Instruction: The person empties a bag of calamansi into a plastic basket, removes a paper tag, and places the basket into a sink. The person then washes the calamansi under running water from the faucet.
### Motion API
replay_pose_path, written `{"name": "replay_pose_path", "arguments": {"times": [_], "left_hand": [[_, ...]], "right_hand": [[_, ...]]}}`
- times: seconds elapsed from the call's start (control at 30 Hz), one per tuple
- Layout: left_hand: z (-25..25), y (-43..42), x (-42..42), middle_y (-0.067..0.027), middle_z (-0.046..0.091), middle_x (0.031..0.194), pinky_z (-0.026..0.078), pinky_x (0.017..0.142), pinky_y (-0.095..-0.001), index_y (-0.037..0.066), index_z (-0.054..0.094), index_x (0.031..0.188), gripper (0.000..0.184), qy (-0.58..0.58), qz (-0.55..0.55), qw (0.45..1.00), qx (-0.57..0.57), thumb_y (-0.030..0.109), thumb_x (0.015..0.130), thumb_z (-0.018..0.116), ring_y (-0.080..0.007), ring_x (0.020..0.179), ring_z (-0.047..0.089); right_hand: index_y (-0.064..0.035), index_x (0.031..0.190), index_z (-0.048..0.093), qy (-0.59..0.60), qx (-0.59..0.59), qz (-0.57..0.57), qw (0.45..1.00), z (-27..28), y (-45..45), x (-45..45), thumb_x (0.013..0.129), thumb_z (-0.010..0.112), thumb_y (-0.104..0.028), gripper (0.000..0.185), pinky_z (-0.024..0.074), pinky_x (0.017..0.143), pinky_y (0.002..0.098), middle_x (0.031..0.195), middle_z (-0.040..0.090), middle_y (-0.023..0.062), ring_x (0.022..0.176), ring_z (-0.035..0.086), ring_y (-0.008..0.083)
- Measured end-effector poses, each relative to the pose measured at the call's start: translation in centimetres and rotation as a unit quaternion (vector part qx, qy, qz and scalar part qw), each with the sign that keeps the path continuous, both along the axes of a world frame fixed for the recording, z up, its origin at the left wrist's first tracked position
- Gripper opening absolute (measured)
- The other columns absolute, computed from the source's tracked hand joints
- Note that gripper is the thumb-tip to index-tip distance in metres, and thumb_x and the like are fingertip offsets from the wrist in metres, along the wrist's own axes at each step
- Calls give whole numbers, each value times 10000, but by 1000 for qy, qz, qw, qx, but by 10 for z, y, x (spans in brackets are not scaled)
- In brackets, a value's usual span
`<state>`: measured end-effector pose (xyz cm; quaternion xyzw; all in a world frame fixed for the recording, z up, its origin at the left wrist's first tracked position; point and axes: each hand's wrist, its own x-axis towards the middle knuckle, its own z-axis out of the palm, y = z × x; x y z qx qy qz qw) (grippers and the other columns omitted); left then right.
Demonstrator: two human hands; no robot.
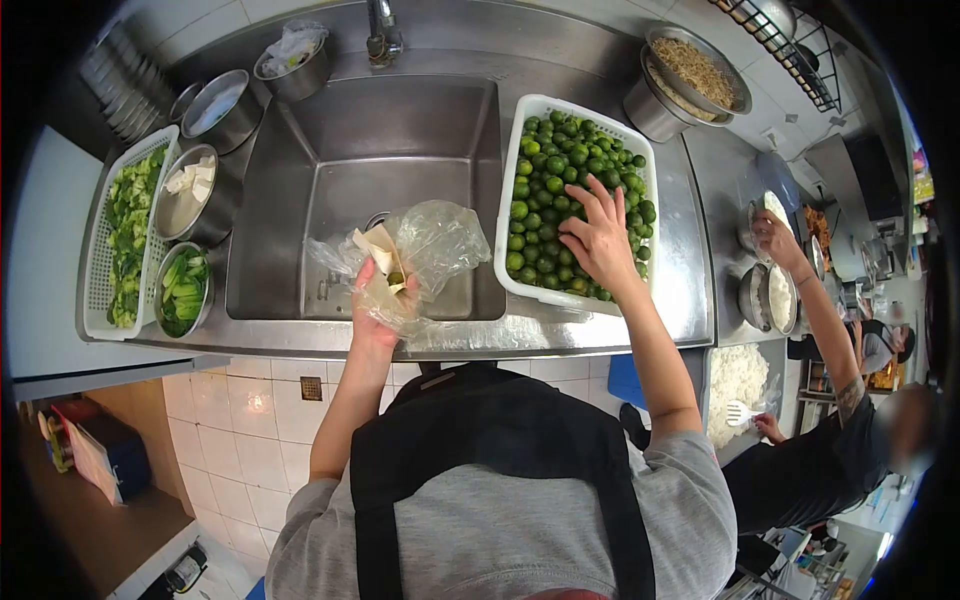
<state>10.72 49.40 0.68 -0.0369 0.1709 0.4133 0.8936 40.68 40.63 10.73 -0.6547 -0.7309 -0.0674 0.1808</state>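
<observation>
My left hand [377, 308] holds a clear plastic bag [447, 245] over the front of the steel sink [400, 185]. A cream-coloured folded piece [376, 243], perhaps paper or card, and a small greenish fruit [394, 278] show at the bag's mouth; the rest of its contents is hard to make out. My right hand [605, 240] rests on small green limes [565, 150] with its fingers spread. These limes fill a white plastic basket [508, 200] standing right of the sink. Nothing is visibly gripped in my right hand.
Left of the sink stand a white basket [97, 270] of cut greens, a bowl of leafy greens [185, 290] and a pot with white blocks [200, 195]. Behind the limes sits a bowl of brown shreds [690, 70]. A co-worker [820, 450] handles rice [737, 380] at right.
</observation>
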Motion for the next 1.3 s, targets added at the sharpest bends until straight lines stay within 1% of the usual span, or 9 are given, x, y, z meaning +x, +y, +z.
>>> {"name": "replay_pose_path", "arguments": {"times": [0.1,0.17,0.3,0.43,0.63,1.03,1.1,1.23,1.3], "left_hand": [[-1,-2,-5,-78,613,895,545,666,-361,84,566,1021,299,-9,1,1000,5,321,843,523,-216,778,606],[-1,-2,-7,-82,611,898,544,677,-365,83,562,1027,306,-7,4,1000,5,326,845,519,-220,783,605],[16,-10,7,-98,584,980,510,753,-400,92,520,1097,363,-14,-19,1000,3,360,853,505,-235,870,582],[49,-20,22,-97,547,1076,443,862,-394,113,473,1174,403,-21,-20,999,45,383,875,467,-240,976,542],[54,-23,15,-70,522,1126,415,899,-379,108,440,1194,409,90,-54,992,75,389,897,433,-200,1041,512],[46,-17,25,-78,544,1064,465,821,-361,88,441,1189,405,11,-143,988,59,349,882,486,-199,950,552],[45,-15,28,-85,562,1021,485,787,-341,94,474,1157,357,97,-71,992,32,328,887,485,-202,905,569],[-7,5,11,-94,578,983,512,758,-336,73,505,1115,330,35,-108,990,79,313,889,483,-208,871,582],[-3,9,8,-96,592,940,531,736,-349,39,523,1072,337,7,-47,999,-19,317,887,483,-212,844,588]], "right_hand": [[-64,713,578,-12,-4,10,1000,-4,1,3,657,667,-59,105,172,1023,565,1162,484,77,1214,328,330],[-46,699,563,44,99,-5,994,8,6,2,625,669,-19,132,349,898,443,992,558,87,1050,458,308],[-48,690,552,193,263,-27,945,34,32,-54,600,674,-10,157,395,766,358,883,557,91,900,496,266],[-57,696,557,281,202,118,931,-3,58,-146,621,674,-25,142,375,824,399,943,523,86,973,473,286],[-62,752,611,303,132,142,933,-22,54,-144,627,673,-73,141,329,892,439,1018,500,91,1080,414,326],[-92,812,604,245,119,111,956,-17,42,-143,633,666,-55,194,242,948,542,1093,497,94,1120,403,340],[-88,848,605,192,80,109,972,-7,33,-145,631,666,-51,229,268,957,506,1095,501,95,1124,403,325],[-74,880,600,238,91,98,962,2,-2,-116,641,658,-42,248,354,913,444,1080,510,98,1075,444,314],[-64,885,597,224,95,25,970,0,-22,-78,648,653,-37,246,435,812,388,1008,541,98,950,518,290]]}}
